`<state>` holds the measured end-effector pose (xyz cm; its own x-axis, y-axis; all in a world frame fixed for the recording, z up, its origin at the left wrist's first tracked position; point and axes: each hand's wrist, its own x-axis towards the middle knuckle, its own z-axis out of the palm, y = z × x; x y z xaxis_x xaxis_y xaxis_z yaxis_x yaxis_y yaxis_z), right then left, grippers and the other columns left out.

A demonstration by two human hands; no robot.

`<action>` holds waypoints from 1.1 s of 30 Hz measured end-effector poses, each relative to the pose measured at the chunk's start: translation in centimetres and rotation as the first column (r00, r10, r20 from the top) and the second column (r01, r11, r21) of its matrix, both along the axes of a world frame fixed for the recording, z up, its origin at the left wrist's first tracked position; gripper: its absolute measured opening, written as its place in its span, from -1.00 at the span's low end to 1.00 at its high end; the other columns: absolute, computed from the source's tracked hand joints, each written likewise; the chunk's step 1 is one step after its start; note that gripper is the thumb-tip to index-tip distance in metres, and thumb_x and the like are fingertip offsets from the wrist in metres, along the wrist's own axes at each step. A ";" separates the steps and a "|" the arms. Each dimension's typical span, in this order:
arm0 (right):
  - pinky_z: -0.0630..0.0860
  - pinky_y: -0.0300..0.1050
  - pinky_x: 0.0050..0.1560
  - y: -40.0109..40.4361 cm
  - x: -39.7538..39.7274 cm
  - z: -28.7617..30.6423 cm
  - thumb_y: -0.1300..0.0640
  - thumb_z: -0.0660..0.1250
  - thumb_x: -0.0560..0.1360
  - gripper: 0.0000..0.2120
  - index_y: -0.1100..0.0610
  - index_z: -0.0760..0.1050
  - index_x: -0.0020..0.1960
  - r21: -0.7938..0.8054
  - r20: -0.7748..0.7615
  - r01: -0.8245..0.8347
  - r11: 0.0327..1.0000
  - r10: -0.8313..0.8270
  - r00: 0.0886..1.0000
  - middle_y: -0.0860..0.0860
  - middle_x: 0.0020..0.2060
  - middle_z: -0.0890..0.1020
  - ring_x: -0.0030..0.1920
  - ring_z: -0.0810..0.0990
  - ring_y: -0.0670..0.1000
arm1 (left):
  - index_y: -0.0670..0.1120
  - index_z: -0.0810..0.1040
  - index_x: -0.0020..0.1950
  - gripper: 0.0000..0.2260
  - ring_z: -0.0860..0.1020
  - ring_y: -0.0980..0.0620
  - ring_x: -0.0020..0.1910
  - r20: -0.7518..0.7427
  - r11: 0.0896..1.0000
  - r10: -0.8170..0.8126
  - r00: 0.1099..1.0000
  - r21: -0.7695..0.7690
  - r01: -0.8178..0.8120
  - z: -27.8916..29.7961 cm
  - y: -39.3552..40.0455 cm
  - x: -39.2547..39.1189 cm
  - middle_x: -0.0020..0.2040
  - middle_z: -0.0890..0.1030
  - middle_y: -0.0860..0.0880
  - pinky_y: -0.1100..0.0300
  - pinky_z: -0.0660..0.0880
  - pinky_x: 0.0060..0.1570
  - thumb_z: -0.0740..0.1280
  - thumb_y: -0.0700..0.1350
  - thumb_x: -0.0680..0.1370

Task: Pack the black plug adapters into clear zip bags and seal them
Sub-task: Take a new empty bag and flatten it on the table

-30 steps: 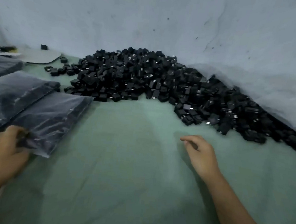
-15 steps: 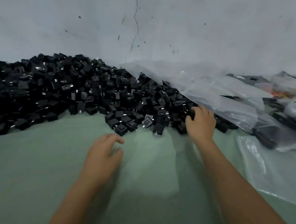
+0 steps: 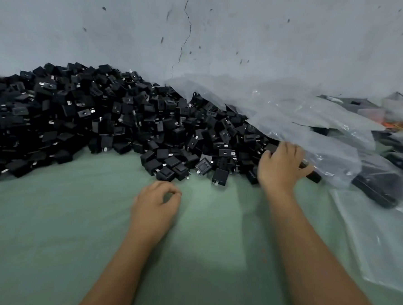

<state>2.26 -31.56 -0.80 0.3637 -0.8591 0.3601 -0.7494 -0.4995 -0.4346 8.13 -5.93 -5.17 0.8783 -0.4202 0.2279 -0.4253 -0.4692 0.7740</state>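
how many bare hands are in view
2. The bare left hand rests on the green cloth below the adapter pile; the bare right hand reaches into the pile's right edge.

In front of me a pale grey wall (image 3: 250, 32), speckled with dark marks, a thin crack (image 3: 185, 31) running down it; under my arms a green cloth (image 3: 49, 237) covers the surface, dimly lit

Left hand (image 3: 156, 205) low, near centre, fingers loosely curled, thumb meeting forefinger (holding nothing). Right hand (image 3: 281, 165) reached farther out to the right, fingers spread and bent down, forearm stretched long.
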 end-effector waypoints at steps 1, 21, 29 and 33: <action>-0.08 0.27 0.41 2.6 0.1 0.1 0.06 0.16 0.53 -0.57 0.15 0.37 0.37 -0.046 0.093 -0.022 0.999 0.026 0.995 0.04 0.38 0.39 0.45 0.19 0.04 | 0.09 0.60 -0.18 -0.82 0.50 0.08 0.08 -0.037 0.997 0.003 0.999 -0.083 -0.006 0.1 0.0 -0.1 -0.04 0.59 0.19 0.14 0.38 0.18 0.33 -0.15 0.56; 0.36 -0.26 0.07 23.4 -2.9 -3.7 0.16 0.18 0.43 -0.79 0.09 0.60 -0.16 0.113 0.558 -0.675 0.729 0.515 0.650 -0.14 -0.08 0.50 0.03 0.42 -0.10 | 0.14 0.54 0.32 -0.70 0.62 -0.08 0.15 0.018 0.570 0.181 0.983 -0.817 -0.090 8.6 14.9 3.6 0.17 0.65 -0.03 0.00 0.57 0.16 0.33 -0.03 0.58; 0.38 -0.27 0.00 22.8 -2.6 -3.9 0.27 0.23 0.49 -0.73 -0.07 0.55 -0.19 0.338 0.617 -0.665 0.666 0.377 0.691 -0.17 -0.13 0.50 0.02 0.51 -0.07 | 0.29 0.30 0.48 -0.48 0.30 0.05 0.49 0.368 0.879 -0.471 0.802 0.272 0.392 7.4 20.1 3.2 0.51 0.34 0.11 0.05 0.25 0.46 0.33 0.21 0.54; 0.43 -0.26 0.03 22.8 -2.7 -3.8 0.27 0.21 0.49 -0.69 -0.15 0.52 -0.13 0.349 0.672 -0.648 0.677 0.301 0.677 -0.20 -0.08 0.54 0.00 0.53 -0.14 | 0.49 0.21 0.39 -0.30 -0.03 0.25 0.53 -0.401 0.549 -0.293 0.868 0.673 0.496 5.9 19.9 1.7 0.53 0.02 0.28 0.04 -0.03 0.54 0.39 0.44 0.30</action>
<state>-0.48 -8.72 -4.61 0.6772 -0.7136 0.1794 -0.0318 -0.2720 -0.9618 9.88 13.94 0.72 0.5597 -0.6663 -0.4928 -0.5839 -0.7390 0.3361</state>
